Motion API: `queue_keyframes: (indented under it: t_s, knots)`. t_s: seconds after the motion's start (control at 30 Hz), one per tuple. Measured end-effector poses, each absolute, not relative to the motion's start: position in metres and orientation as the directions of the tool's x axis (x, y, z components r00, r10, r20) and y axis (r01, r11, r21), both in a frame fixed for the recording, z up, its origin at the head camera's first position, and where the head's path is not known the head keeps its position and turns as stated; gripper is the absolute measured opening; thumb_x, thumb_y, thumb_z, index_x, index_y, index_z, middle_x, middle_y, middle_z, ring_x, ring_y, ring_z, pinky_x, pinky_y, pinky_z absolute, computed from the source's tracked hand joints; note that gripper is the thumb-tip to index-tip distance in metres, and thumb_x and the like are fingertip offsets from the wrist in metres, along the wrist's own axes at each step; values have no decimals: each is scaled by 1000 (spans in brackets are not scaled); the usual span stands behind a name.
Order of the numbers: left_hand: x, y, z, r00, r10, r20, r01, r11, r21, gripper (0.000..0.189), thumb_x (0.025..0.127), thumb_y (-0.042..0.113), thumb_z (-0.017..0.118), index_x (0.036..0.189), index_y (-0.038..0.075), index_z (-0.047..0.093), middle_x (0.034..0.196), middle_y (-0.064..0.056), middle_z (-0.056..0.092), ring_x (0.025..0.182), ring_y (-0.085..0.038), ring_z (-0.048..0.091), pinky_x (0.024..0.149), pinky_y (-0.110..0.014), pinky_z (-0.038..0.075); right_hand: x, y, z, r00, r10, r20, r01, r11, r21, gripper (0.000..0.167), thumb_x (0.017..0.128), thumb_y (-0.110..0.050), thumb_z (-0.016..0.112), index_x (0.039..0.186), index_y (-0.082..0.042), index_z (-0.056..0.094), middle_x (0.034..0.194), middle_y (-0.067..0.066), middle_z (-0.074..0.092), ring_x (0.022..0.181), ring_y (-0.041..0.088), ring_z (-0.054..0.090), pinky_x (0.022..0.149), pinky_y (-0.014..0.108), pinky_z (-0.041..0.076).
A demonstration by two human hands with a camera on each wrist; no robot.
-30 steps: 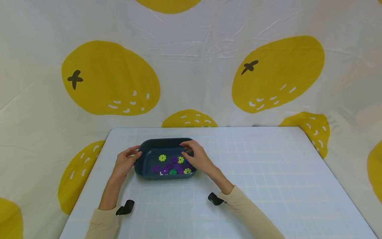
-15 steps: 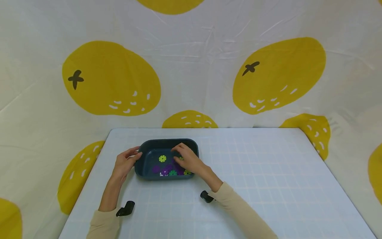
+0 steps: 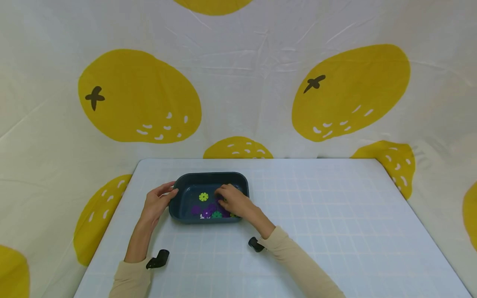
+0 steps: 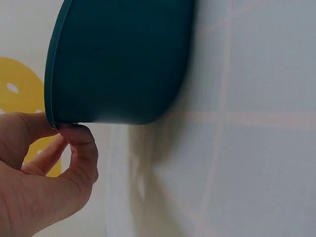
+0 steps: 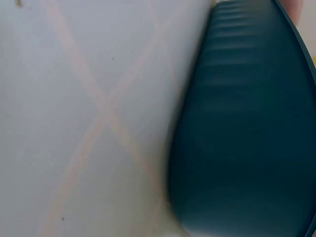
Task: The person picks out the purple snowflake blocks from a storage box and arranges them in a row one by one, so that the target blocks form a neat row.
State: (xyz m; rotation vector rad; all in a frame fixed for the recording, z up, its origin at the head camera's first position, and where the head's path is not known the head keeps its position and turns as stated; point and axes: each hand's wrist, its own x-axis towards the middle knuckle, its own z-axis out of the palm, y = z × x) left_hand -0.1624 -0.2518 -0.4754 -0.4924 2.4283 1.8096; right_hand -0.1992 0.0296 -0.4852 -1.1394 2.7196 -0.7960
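Observation:
A dark teal plastic basin (image 3: pixel 186 178) stands on the table. My left hand (image 3: pixel 154 205) pinches its left rim; in the left wrist view the thumb and curled fingers (image 4: pixel 81 148) meet at the rim's edge. My right hand (image 3: pixel 236 202) is inside the basin at the right, fingers bent down over the pieces, with a gap between thumb and fingertips. Several notched snowflake discs lie there: a yellow-green disc (image 3: pixel 203 197) by itself, a purple disc (image 3: pixel 196 210), a green disc (image 3: pixel 216 214) and a white disc (image 3: pixel 205 216). The right hand hides others. In the right wrist view only the basin's outer wall (image 5: pixel 237 138) shows.
The table (image 3: pixel 328 223) has a pale checked cover, and its back edge meets a white curtain (image 3: pixel 246 95) printed with yellow fruit. Black wrist cameras sit at the left cuff (image 3: pixel 158 259) and the right cuff (image 3: pixel 255 244).
My right hand has moved left from the basin's right side and dipped down among the discs, uncovering the right rim. The left hand and the basin have stayed in place.

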Motion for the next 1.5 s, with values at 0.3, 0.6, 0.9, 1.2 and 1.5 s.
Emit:
queue_keyframes:
  t_s: [0.3,0.6,0.9,1.2,1.5]
  knots:
    - [-161,-254,-477,-945,-213,-248,-297,243,923,51,102,28,68,148,9,56,140,-17,52,102,-12,58,80,-16,51,-197,25,-483,-720,-689,80,-654,636,-410,21,100,-9,69,120,-5,72,117,9,67,108,22,61,95,32,51]
    - [-158,-254,-473,-942,-211,-259,-307,243,920,52,102,28,67,150,9,54,144,-17,50,101,-10,58,80,-15,51,-195,23,-485,-713,-694,97,-672,638,-377,20,100,-9,69,120,-7,72,116,8,67,107,22,61,95,31,51]
    - [-156,-254,-473,-944,-226,-239,-291,236,927,52,102,27,68,148,8,55,140,-16,51,98,-6,57,80,-15,50,-194,23,-487,-707,-689,158,-684,609,-403,21,98,-6,71,119,-7,71,110,7,63,102,20,60,92,32,52]
    - [-160,-252,-473,-949,-226,-220,-269,217,938,51,101,26,69,146,6,57,137,-16,53,94,-2,58,78,-16,51,-196,26,-485,-699,-683,213,-691,568,-446,16,100,-7,68,115,-7,75,104,4,65,92,14,61,85,25,52]
    - [-161,-249,-476,-937,-246,-247,-298,201,933,51,101,27,69,147,9,57,136,-15,53,96,-5,57,78,-16,51,-193,32,-488,-658,-620,428,-745,451,-492,16,97,-3,70,110,-2,79,103,6,68,95,18,65,87,26,54]
